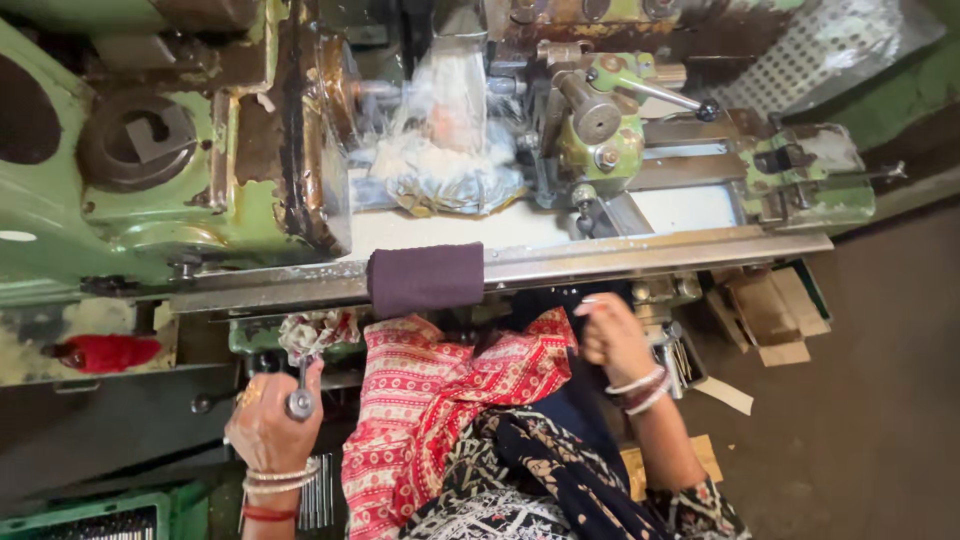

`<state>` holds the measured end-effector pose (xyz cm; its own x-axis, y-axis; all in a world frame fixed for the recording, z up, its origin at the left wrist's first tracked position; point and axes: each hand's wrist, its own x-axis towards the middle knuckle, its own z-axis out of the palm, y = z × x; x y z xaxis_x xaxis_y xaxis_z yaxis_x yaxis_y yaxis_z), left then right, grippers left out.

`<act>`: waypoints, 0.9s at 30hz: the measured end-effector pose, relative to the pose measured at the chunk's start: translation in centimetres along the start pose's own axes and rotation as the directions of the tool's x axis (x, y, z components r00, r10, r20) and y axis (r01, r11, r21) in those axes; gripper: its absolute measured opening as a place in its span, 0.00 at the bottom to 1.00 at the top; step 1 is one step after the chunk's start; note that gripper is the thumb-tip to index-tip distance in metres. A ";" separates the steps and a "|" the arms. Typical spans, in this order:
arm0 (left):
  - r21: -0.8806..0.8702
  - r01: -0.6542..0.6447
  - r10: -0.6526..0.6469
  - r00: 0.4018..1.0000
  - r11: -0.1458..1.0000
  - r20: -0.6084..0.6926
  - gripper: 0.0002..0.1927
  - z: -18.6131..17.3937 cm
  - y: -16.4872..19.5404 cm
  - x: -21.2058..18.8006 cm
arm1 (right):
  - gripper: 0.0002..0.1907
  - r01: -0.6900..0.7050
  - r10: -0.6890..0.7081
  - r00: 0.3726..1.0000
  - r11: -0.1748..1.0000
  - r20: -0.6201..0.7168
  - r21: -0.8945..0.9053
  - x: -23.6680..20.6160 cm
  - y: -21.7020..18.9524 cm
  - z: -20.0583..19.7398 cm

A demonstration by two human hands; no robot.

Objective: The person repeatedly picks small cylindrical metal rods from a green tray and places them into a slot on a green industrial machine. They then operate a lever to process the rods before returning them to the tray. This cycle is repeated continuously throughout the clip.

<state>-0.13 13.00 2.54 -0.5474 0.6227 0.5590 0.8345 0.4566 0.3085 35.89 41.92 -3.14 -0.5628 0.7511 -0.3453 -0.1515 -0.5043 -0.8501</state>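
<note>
I stand at a green lathe (140,210), looking down. My left hand (268,425) is closed around a metal lever with a ball knob (300,402) at the machine's front left. My right hand (612,338) is closed in a fist on a handle below the front rail, the handle itself mostly hidden by the fingers. A clear plastic sheet (445,140) covers the spindle area, where something spins in a blur. A dark purple cloth (425,278) hangs over the metal rail (650,255).
A turret with a black-knobbed lever (640,95) sits right of the plastic sheet. A red rag (105,352) lies at the left. Cardboard pieces (770,315) lie on the floor at the right. A green crate with metal rods (90,520) stands bottom left.
</note>
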 end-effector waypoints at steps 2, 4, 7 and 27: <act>-0.009 -0.025 0.025 1.000 1.000 0.012 0.24 0.8 1.8 2.2 | 0.08 0.073 -0.073 0.988 0.997 -0.135 -0.005 0.5 -2.0 -2.1; -0.028 -0.117 0.118 0.993 0.993 0.023 0.24 1.3 3.9 4.7 | 0.08 0.185 -0.190 0.966 0.982 -0.175 -0.046 0.7 -4.2 -3.7; -0.053 -0.321 0.322 0.947 0.946 0.006 0.25 1.8 7.4 9.1 | 0.08 0.354 -0.373 0.906 0.927 -0.199 -0.127 1.1 -7.7 -5.1; -0.485 0.711 -0.304 0.378 -0.510 0.874 0.11 34.5 20.7 35.9 | 0.09 0.235 -0.939 0.253 -0.172 0.231 -0.956 23.8 -23.0 -10.7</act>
<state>-4.70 66.73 2.39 -0.5159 0.6523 -0.5552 -0.7839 -0.0982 0.6131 34.65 75.94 3.90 -0.1879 0.5649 0.8035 0.6709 0.6713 -0.3150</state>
